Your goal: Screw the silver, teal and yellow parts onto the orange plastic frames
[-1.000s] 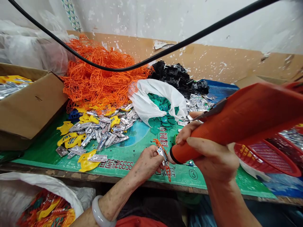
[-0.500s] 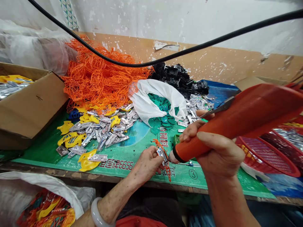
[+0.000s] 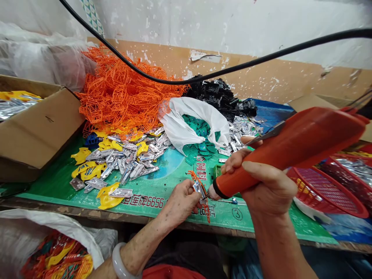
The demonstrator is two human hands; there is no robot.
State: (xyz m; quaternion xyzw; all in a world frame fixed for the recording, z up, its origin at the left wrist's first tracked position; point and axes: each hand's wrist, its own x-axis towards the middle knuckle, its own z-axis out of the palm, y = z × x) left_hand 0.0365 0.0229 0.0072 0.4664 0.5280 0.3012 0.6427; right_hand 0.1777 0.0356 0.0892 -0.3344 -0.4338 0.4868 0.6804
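My left hand [image 3: 183, 198] pinches a small part, an orange plastic frame [image 3: 194, 176] with a silver plate [image 3: 198, 188] on it, just above the green table cover. My right hand [image 3: 266, 182] is wrapped round a red-orange electric screwdriver [image 3: 290, 143], tilted down to the left. Its tip meets the plate's right end, close to my left fingertips; the exact contact is too small to make out. A pair of scissors or similar metal blade [image 3: 271, 133] also shows along the screwdriver's upper side, by my right fingers.
Orange plastic frames [image 3: 124, 93], black parts [image 3: 215, 97] and a white bag of green pieces [image 3: 188, 106] lie behind. Silver and yellow parts [image 3: 124, 155] spread left beside a cardboard box [image 3: 40, 131]. Red baskets [image 3: 328, 193] stand right. A black cable [image 3: 186, 81] hangs across.
The rear of the screwdriver has dropped slightly and shifted a little left, and the black cable has swung. My left hand and the part stay in place.
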